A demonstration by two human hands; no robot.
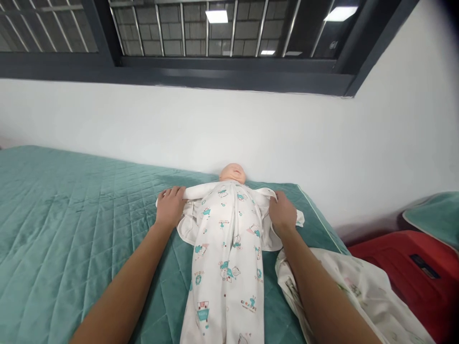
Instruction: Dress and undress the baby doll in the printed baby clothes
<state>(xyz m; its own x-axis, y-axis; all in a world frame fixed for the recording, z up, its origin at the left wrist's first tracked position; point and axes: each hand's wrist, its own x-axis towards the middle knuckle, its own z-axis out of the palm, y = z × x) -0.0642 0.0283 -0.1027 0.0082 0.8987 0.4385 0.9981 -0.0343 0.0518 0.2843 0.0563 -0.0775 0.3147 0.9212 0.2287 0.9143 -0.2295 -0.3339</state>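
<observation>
A baby doll (233,173) lies on its back, its head near the wall. White baby pajamas (225,248) with teal and red cartoon prints cover its body and run down toward me. On the left, my left hand (171,206) is closed over the end of one sleeve (201,190), its fingers curled on the cloth. Opposite it, my right hand (283,210) grips the other sleeve (265,193), and a bit of printed cuff (300,219) sticks out beyond the hand. Loose flaps of cloth spread out at both sides of the doll's chest. The doll's own hands are hidden.
Beneath everything is a green quilted bed cover (89,224). A crumpled white floral cloth (344,272) lies under my right forearm. At the right stands a red object (405,263) with green fabric (435,217) on it. The white wall (161,126) and barred window (215,71) bound the far side.
</observation>
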